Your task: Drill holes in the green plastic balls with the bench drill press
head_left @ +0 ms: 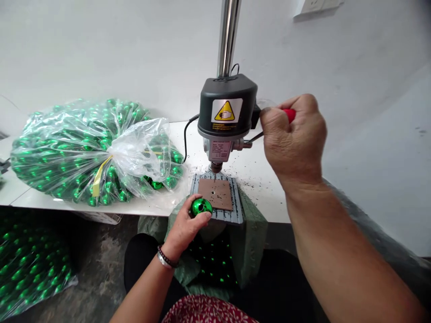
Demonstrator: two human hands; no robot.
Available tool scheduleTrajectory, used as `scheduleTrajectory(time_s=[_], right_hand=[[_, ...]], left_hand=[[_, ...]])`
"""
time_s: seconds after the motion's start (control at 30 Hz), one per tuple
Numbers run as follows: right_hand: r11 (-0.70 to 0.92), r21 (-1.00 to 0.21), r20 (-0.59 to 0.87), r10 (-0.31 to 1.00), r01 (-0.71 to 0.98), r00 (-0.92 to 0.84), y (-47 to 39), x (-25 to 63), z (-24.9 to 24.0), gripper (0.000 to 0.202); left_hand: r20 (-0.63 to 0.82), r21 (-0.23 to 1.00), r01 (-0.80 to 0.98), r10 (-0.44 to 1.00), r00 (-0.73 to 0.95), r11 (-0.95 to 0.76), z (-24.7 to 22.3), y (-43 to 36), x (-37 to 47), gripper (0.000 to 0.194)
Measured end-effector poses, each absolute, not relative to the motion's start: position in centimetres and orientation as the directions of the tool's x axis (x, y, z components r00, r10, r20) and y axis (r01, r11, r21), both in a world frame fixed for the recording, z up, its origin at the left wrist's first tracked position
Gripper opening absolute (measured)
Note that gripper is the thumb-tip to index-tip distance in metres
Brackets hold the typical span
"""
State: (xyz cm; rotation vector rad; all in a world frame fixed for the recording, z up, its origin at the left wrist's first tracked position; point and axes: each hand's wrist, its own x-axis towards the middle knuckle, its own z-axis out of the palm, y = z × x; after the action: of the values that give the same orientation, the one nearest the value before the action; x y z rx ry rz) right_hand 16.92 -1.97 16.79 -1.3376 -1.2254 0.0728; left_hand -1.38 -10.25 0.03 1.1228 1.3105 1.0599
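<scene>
Your L hand (183, 226) is clamped on a shiny green ball (198, 207), fingers one side, thumb the other, w/ a dark spot facing up. Ball's in front of the drill press (229, 105), a bit L, by the brown board (222, 190) under its chuck; can't tell if they touch. Your R hand (294, 141) is wrapped tight round the red handle (291, 115), R of the press. Clear bag (134, 148) of balls sits L of press; green sack (256, 229) hangs below its front.
</scene>
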Motion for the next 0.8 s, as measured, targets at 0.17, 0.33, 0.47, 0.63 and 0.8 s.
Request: scheduleTrajectory(time_s=[0.17,0.33,0.47,0.63,0.8], right_hand=[[0.317,-0.721,0.627,0.678,0.617,0.384,-2.0,16.9,16.5,0.019],[0.309,-0.715,0.625,0.684,0.627,0.376,-1.8,17.1,16.4,0.018],[0.377,-0.672,0.674,0.668,0.638,0.315,-1.3,17.5,15.9,0.031],[0.346,-0.699,0.658,0.655,0.626,0.372,-1.8,17.1,16.2,0.030],[0.343,-0.704,0.663,0.630,0.621,0.404,-1.5,18.3,15.2,0.025]], left_hand=[[-0.195,0.971,-0.135,0.981,0.018,0.196,-0.2,-11.9,-2.3,0.057],[-0.266,0.866,-0.419,0.961,0.075,0.273,-0.5,-12.5,-2.8,0.055],[-0.315,0.888,-0.359,0.949,-0.013,0.289,-1.5,-13.8,-4.4,0.055],[-0.307,0.949,-0.171,0.901,-0.307,0.265,-5.0,-18.4,-10.5,0.062],[-0.352,0.935,-0.236,0.601,-0.717,0.265,-11.0,-25.4,-16.9,0.064]])
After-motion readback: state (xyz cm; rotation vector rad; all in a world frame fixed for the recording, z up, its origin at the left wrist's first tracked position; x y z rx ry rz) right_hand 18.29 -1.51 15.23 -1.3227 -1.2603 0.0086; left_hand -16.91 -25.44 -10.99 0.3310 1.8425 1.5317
